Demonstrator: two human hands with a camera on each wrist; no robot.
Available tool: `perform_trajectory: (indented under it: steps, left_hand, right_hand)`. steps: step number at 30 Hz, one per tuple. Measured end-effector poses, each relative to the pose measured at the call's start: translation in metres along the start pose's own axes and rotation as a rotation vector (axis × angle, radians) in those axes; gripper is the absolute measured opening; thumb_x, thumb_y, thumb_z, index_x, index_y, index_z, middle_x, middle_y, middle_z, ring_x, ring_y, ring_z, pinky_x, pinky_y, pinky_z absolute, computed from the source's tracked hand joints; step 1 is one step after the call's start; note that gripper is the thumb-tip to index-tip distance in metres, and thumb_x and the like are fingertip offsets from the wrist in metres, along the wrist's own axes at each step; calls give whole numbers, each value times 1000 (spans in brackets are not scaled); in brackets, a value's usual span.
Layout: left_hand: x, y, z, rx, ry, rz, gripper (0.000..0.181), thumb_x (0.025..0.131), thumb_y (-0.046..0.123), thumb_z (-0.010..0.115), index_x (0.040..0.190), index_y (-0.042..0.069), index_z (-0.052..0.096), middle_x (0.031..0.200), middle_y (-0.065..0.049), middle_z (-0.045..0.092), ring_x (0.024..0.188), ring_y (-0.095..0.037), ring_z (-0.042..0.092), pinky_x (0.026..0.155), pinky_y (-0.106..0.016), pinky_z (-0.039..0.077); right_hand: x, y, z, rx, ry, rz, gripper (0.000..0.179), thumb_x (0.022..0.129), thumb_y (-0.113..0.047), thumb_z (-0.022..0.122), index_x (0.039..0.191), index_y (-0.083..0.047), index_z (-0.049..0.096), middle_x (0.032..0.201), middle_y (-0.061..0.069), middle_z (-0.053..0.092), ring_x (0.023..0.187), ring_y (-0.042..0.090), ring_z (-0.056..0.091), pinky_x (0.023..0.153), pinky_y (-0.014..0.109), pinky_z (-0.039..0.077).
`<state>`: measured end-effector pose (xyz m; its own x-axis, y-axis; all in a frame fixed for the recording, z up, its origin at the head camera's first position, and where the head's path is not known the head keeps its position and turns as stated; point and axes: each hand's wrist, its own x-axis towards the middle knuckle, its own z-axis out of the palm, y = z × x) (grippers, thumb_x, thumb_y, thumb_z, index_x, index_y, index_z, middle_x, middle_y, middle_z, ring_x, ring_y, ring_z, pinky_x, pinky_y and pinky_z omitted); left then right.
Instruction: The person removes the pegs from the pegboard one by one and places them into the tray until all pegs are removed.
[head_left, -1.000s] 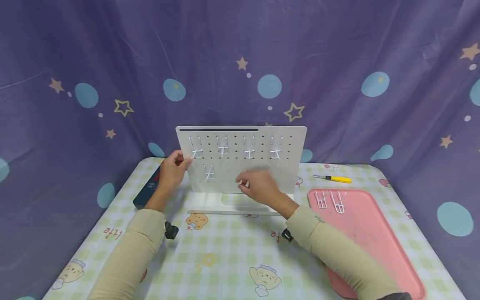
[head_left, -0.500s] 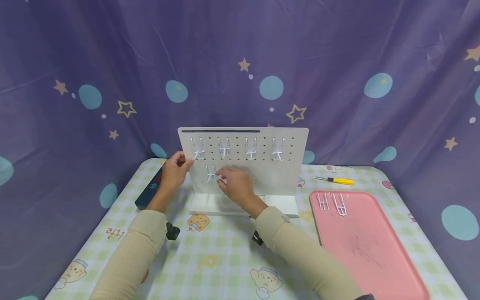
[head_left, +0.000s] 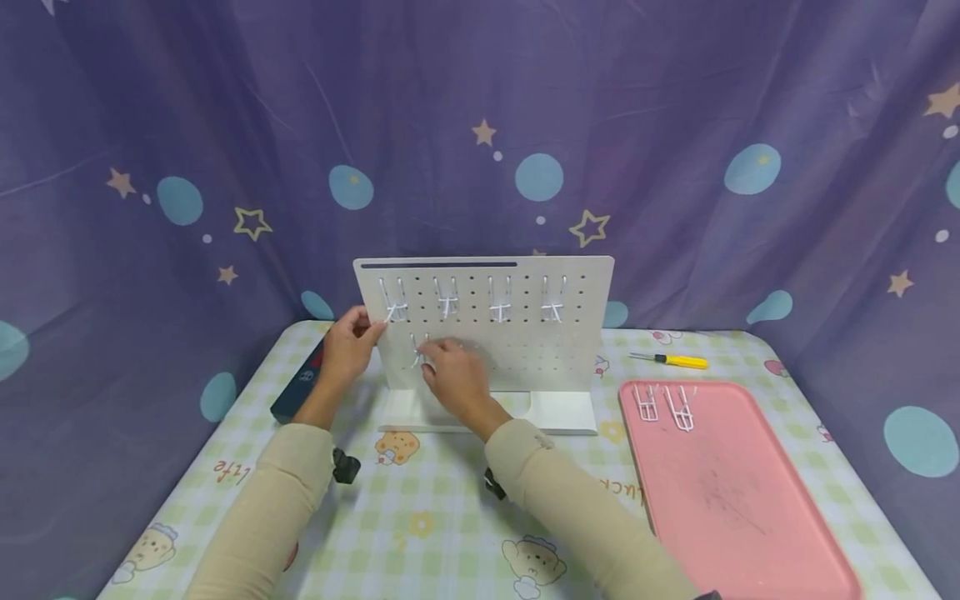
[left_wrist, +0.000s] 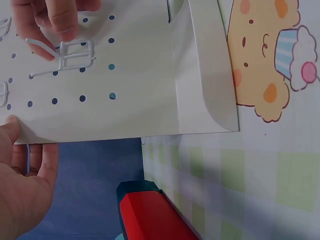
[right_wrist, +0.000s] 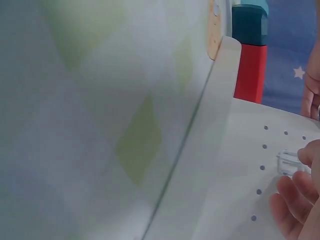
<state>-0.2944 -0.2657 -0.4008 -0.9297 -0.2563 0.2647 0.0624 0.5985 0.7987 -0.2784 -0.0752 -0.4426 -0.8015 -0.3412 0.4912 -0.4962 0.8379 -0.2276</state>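
Note:
A white pegboard (head_left: 547, 358) stands upright on its base on the table. My left hand (head_left: 349, 348) grips the board's left edge, thumb on the front and fingers behind, as the left wrist view shows. With thumb and fingertips, my right hand (head_left: 459, 382) pinches the white wire hook (left_wrist: 76, 55) in the lower row at the left; the fingers partly cover it in the head view. Across the upper part of the board hang several more wire hooks (head_left: 500, 310).
On the right lies a pink tray (head_left: 720, 500) with two loose wire hooks (head_left: 679, 410). Behind it is a yellow-handled screwdriver (head_left: 678, 361). A dark blue and red case (head_left: 300, 383) lies left of the board. A purple curtain (head_left: 645, 108) hangs behind the table.
My right hand has moved left across the board front to the lower hook and now has its fingertips on it. The left hand has stayed on the board's edge.

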Motion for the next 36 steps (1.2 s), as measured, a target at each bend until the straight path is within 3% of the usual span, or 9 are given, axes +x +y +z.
perform_trajectory:
  steps: [8,15,24,36]
  left_hand:
    - [-2,3,-1,8,-1,-5,22,102,19,63,118,4,62,110,-17,67,94,-24,62,76,-22,49]
    - [-1,2,-1,1,-16,-28,23,102,20,63,119,5,62,113,-17,67,98,-26,62,81,-28,52]
    - [-2,3,-2,-19,-29,-34,24,102,21,63,120,5,61,116,-18,66,102,-27,61,87,-35,54]
    - [-2,2,-2,-7,-5,5,23,100,18,65,119,4,63,111,-17,68,93,-21,62,74,-17,49]
  right_hand:
    - [0,-2,5,23,20,26,29,94,-32,73,123,-30,70,113,-4,74,79,10,66,61,22,51]
    - [3,-6,7,58,58,48,18,96,-31,70,114,-29,73,112,-5,75,79,9,67,65,22,53]
    - [7,-3,7,33,193,-53,5,95,-26,73,99,-25,76,97,-6,77,75,8,68,61,21,53]
    - [5,6,16,48,296,-170,5,95,-23,73,99,-23,75,95,-5,75,78,9,70,62,22,56]
